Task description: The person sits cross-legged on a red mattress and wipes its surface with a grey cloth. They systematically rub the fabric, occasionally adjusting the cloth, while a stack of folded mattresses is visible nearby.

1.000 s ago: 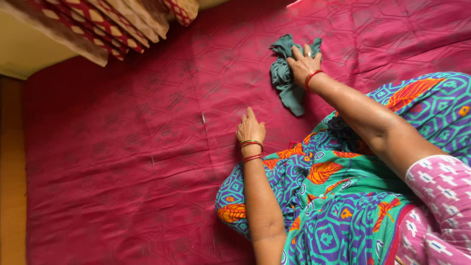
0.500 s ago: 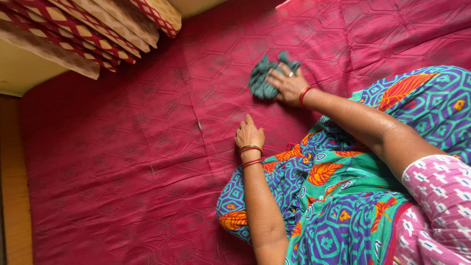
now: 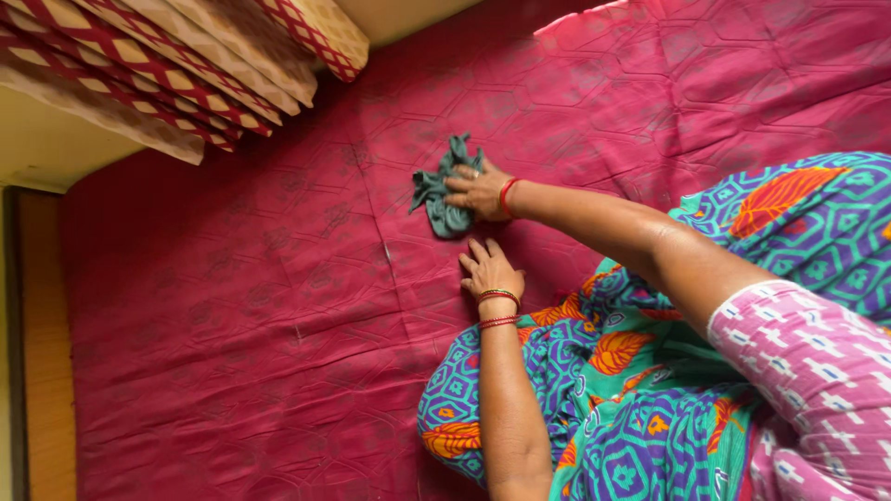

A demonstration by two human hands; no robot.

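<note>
My right hand (image 3: 481, 192) grips the crumpled green cloth (image 3: 441, 195) on the magenta bedsheet (image 3: 232, 306) (patterned curtain (image 3: 186, 65) nearby); my left hand (image 3: 490, 269) lies flat, fingers spread.

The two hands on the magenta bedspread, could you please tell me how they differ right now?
The right hand presses a crumpled teal cloth; the left hand rests flat on the bare bedspread. The right reaches farther away, the left stays nearer the body. Both wear red bangles.
</note>
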